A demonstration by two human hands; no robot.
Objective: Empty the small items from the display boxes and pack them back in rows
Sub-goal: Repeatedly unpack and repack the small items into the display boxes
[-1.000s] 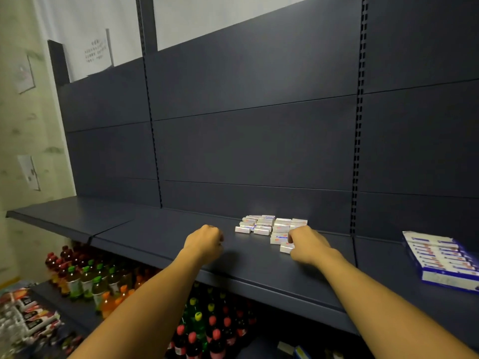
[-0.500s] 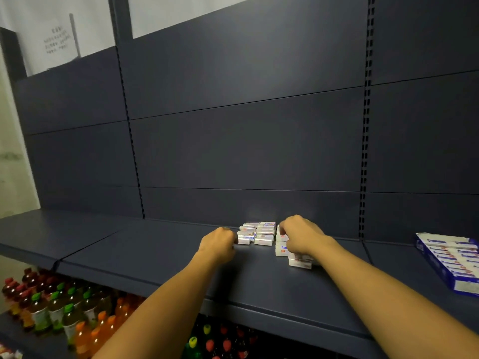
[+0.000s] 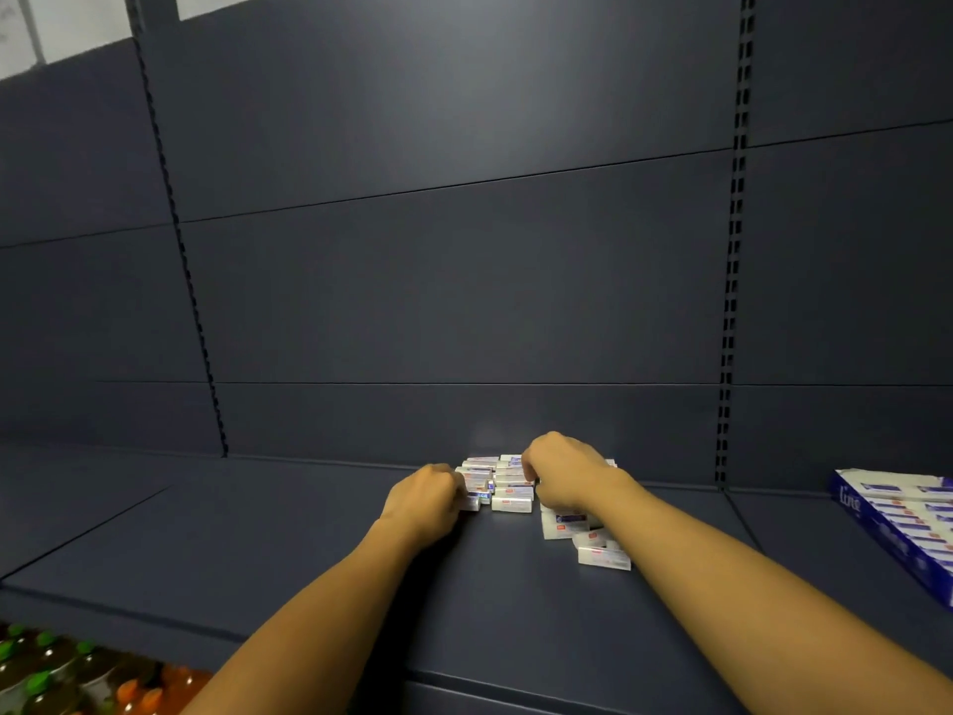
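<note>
Several small white packets (image 3: 508, 487) with red and blue labels lie in a loose cluster on the dark shelf (image 3: 309, 549), near the back panel. My left hand (image 3: 424, 503) has its fingers curled against the cluster's left edge, touching a packet there. My right hand (image 3: 564, 474) lies over the cluster's right side with fingers curled down on the packets; what it grips is hidden. Two more packets (image 3: 601, 554) lie just under my right wrist. A blue and white display box (image 3: 897, 523) holding rows of packets sits at the far right.
The shelf's back panel (image 3: 464, 281) rises close behind the packets. Slotted uprights (image 3: 732, 281) divide the bays. Bottles with green and orange caps (image 3: 62, 673) stand on a lower shelf at the bottom left.
Both hands moved forward onto the cluster: the left from the bare shelf to the cluster's left edge, the right from the near packets further in. The view shifted closer and to the right.
</note>
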